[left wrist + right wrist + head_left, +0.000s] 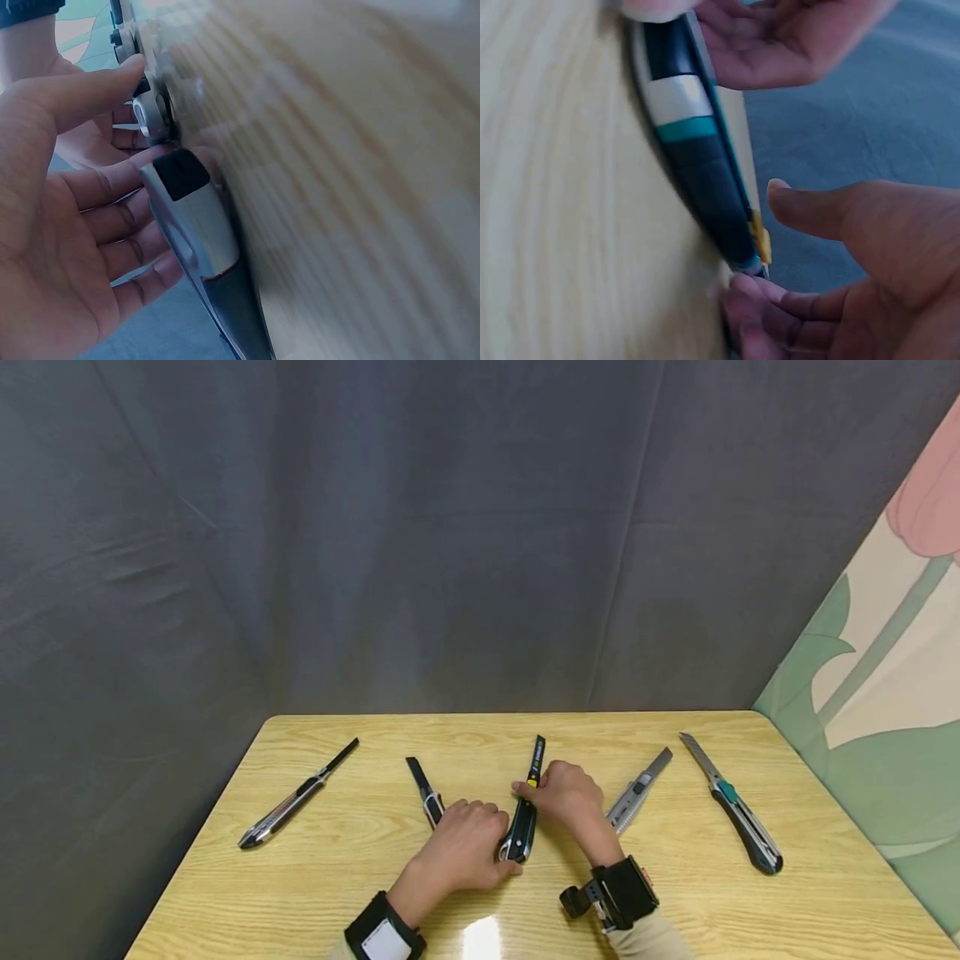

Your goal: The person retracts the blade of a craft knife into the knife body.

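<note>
The middle box cutter (pixel 519 833), black and green with a yellow slider (pixel 761 236), lies between both hands with its blade end away from me. My left hand (pixel 467 847) holds its rear handle end between thumb and fingers; in the right wrist view, the left thumb covers that end. My right hand (pixel 567 793) is at the blade end: its fingertips (pixel 746 289) touch the cutter's neck, while its thumb is lifted a little off the slider. Beside the left hand lies a silver and black box cutter (pixel 199 217), its handle partly hidden by that hand in the head view.
Far left on the wooden table (pixel 300 893) lies a slim silver box cutter (pixel 288 810). A grey box cutter (pixel 637 789) sits partly behind the right wrist. At the right lies a black and silver box cutter (pixel 735 806) with a green slider. A dark curtain (pixel 465 543) hangs behind.
</note>
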The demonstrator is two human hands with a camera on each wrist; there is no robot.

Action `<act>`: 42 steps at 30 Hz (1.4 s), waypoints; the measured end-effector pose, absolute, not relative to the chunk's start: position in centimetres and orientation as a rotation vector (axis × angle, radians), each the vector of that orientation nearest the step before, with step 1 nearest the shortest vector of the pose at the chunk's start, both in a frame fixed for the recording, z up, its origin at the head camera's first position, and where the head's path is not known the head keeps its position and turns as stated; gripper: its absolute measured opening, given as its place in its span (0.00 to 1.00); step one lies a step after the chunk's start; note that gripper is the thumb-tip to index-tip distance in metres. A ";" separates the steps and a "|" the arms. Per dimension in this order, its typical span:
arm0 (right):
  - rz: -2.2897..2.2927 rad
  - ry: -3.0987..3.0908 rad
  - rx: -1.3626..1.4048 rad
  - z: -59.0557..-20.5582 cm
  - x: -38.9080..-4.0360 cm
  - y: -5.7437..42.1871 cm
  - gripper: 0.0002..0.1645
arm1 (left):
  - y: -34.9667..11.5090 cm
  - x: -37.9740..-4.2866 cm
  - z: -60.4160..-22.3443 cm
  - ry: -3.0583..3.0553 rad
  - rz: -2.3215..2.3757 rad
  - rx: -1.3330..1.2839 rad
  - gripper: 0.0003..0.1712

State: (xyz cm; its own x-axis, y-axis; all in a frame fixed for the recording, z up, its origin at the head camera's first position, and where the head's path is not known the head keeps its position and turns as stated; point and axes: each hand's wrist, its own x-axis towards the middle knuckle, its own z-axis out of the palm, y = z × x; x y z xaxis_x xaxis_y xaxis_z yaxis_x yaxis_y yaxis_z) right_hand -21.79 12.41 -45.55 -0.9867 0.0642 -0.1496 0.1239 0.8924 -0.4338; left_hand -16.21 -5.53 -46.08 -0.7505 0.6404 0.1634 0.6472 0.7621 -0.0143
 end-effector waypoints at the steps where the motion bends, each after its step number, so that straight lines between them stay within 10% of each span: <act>1: -0.646 2.931 0.159 -45.7 -21.8 12.4 0.33 | -5.5 -16.2 -46.1 -2.798 -0.065 -1.030 0.28; 16: -0.697 2.941 0.208 -45.9 -21.6 11.7 0.27 | -5.1 -16.2 -46.3 -2.695 -0.031 -1.026 0.24; 34: -1.873 2.435 0.104 -44.1 -21.0 12.8 0.22 | -6.0 -16.1 -45.5 -2.569 -0.178 -0.869 0.22; 42: -1.901 2.494 -0.031 -41.5 -20.6 13.0 0.25 | -5.8 -15.9 -45.1 -2.783 -1.166 -0.696 0.17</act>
State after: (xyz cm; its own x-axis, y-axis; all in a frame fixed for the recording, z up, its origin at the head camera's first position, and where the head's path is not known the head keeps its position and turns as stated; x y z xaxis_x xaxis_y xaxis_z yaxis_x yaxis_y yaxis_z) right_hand -20.60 13.04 -41.50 -0.9998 -0.0191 0.0073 -0.0121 0.2651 -0.9641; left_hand -15.94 -5.84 -45.12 -0.8981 0.3867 0.2096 0.4206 0.6158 0.6662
